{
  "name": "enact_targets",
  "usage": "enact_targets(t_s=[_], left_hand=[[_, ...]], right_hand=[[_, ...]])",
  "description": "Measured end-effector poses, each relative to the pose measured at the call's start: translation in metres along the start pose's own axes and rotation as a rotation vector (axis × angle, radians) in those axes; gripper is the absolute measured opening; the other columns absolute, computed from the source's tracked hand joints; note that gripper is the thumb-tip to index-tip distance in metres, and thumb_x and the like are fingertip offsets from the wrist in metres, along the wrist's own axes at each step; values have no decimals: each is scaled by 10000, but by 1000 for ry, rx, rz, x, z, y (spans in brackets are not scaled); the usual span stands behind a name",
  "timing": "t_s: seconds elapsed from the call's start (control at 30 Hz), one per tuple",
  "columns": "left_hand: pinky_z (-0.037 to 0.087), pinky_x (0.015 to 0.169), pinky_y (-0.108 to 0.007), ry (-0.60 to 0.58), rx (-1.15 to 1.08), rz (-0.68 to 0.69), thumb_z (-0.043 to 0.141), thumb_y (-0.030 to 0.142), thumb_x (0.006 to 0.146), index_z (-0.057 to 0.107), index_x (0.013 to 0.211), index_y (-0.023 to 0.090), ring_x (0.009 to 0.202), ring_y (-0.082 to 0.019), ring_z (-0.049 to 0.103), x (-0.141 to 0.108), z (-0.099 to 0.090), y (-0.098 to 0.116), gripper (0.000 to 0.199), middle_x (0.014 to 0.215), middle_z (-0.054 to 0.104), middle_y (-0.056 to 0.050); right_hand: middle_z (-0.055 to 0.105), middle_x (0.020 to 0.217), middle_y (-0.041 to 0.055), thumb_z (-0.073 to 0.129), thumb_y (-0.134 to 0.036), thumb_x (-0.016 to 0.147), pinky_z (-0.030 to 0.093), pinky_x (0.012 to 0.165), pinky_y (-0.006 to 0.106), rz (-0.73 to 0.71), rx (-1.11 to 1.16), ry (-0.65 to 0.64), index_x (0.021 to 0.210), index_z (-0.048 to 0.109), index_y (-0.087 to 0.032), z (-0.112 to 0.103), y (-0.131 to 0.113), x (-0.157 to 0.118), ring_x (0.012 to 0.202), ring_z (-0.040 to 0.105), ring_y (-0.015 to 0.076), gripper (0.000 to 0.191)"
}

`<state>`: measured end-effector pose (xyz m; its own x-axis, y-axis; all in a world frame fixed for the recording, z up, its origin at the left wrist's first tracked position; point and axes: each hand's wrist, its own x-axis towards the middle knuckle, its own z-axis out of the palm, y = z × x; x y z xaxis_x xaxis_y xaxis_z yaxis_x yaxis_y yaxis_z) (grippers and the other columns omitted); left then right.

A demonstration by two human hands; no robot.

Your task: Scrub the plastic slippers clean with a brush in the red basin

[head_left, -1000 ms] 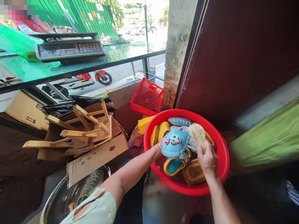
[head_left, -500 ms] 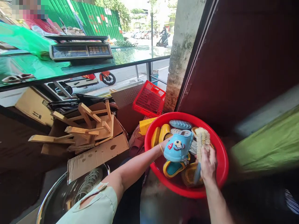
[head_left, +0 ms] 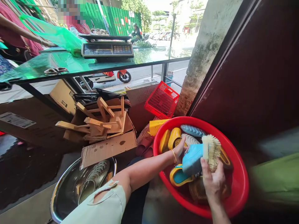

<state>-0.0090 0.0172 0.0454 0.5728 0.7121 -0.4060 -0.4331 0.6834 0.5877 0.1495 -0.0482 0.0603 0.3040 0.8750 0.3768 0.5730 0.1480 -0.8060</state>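
Note:
Over the red tub (head_left: 244, 183), my left hand (head_left: 179, 150) holds a light blue shoe (head_left: 193, 158), its fingers partly hidden behind it. My right hand (head_left: 213, 177) grips a scrub brush (head_left: 211, 151) with pale bristles, right beside the shoe and overlapping its edge in view. Inside the tub lie several shoes: a yellow one (head_left: 174, 137) at the back left, a blue sole (head_left: 192, 130) at the back, a white one (head_left: 190, 139) and a yellow one with a teal inside (head_left: 179, 176) below the held shoe.
A metal basin (head_left: 54, 199) with a grey shoe (head_left: 97, 177) stands at the lower left. Upturned wooden stools (head_left: 109, 123) lie on cardboard. Behind the tub is a red crate (head_left: 162, 99). A scale (head_left: 107, 49) sits on the glass table, with people beyond it.
The view has shifted left. The blue shoe has been turned, so its decorated side no longer shows. The brush has come nearer to it, and its bristles now face another way.

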Motion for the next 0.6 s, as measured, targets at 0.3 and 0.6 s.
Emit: enact_targets(t_s=[0.3,0.6], left_hand=[[490,1102,-510,-33,-136,126,580,598,786,677,1111,147,1079,-317,696,7,-8,2,564,1008,748,-127],[511,1043,-514,14,-14,67,578,645,754,688,927,191,957,-311,705,9,-15,-1,498,944,707,-102]], right_hand=[[687,1169,201,615,-433,978,554,922,454,-674,-372,18,1477,530,-139,1,6,-11,1053,685,331,585],[742,1018,212,448,-512,1018,535,734,456,-366,-477,138,1307,686,-103,-7,42,30,902,696,365,555]])
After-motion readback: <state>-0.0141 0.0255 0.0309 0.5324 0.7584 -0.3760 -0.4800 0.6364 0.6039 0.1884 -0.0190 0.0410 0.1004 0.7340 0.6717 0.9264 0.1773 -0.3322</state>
